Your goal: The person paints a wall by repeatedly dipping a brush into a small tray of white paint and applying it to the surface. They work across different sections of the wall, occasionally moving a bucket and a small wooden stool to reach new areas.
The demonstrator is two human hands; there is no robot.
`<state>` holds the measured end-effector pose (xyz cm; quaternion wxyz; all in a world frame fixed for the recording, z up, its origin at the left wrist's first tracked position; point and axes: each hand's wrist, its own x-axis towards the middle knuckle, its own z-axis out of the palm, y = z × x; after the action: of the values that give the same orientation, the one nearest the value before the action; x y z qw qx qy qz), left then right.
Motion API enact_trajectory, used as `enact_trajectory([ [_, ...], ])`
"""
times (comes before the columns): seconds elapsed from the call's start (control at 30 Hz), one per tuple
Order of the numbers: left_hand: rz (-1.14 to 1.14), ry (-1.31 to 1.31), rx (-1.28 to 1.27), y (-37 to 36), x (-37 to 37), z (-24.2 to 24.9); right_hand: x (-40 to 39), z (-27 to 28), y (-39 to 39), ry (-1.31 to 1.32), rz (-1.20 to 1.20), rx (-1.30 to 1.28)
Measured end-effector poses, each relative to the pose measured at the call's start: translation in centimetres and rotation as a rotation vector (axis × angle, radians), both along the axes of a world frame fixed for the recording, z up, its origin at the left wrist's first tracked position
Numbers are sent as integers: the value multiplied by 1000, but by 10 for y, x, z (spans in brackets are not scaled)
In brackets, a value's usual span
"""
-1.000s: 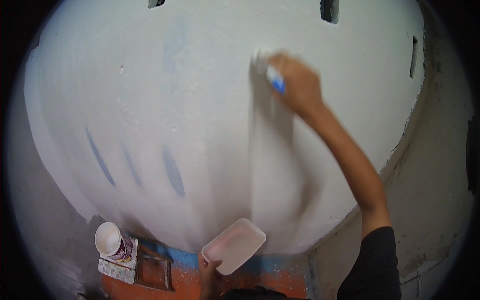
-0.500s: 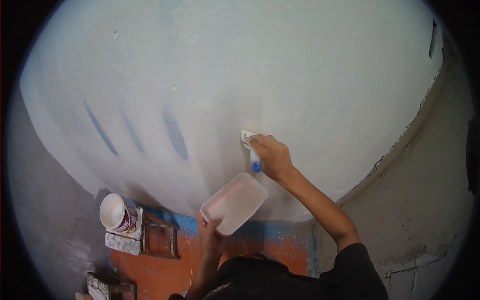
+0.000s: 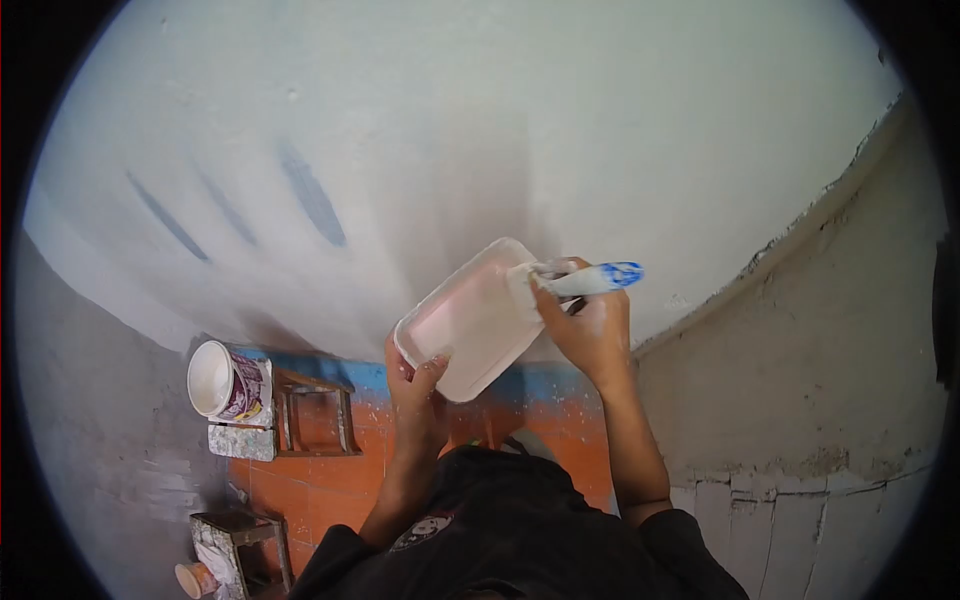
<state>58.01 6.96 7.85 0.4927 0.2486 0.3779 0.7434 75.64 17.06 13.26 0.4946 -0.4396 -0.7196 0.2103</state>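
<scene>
My left hand point(image 3: 418, 385) grips the lower left corner of a shallow plastic tray point(image 3: 450, 325), thumb over the rim. A pale coating covers part of its inside. In my right hand point(image 3: 590, 325) is a paintbrush point(image 3: 605, 278) with a white handle and a blue end, pointing right. Its white-coated head lies at the tray's upper right edge. Fingers hide part of the brush head. Behind both hands stands a whitish wall point(image 3: 620, 130) with several grey-blue streaks at the left.
A bucket point(image 3: 222, 380) with white inside stands on a paint-spattered wooden stool point(image 3: 315, 415) at the left. Lower down are a second stool point(image 3: 235, 530) and a small orange pot point(image 3: 195, 580). Orange floor tiles point(image 3: 330, 480) meet the wall's blue base. A bare grey wall point(image 3: 790, 380) runs along the right.
My right hand has brought the brush from the wall down to the tray, its handle turning from downward to rightward. The tray is slightly higher in view, and the camera view has shifted.
</scene>
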Motion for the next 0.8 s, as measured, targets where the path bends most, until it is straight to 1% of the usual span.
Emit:
enact_trajectory([
  [0.1, -22, 79, -16, -2, 17, 0, 10, -9, -7, -25, 23, 48],
  [0.13, -28, 109, -20, -2, 24, 0, 15, -12, -6, -55, 18, 21],
  [0.23, -39, 175, 13, -3, 35, -8, 24, -15, -6, -226, -63, -54],
  [0.33, -62, 206, -12, -5, 46, -11, 38, -13, -10, -217, -89, -84],
  [0.43, -100, 143, -31, -7, 60, 0, 58, -16, -8, -152, -179, -89],
  [0.47, -105, 150, -36, -7, 65, 0, 69, -17, -7, -95, -175, -54],
  [0.57, -115, 173, -54, -6, 77, -1, 99, -29, -4, 297, -191, -246],
  [0.6, -115, 183, -63, -6, 82, -2, 109, -29, -5, 406, -169, -255],
  [0.7, -132, 169, -80, -3, 103, -1, 131, -34, -6, 556, -211, -276],
  [0.8, -145, 183, -97, -1, 125, -2, 161, -45, -2, 608, -260, -342],
])
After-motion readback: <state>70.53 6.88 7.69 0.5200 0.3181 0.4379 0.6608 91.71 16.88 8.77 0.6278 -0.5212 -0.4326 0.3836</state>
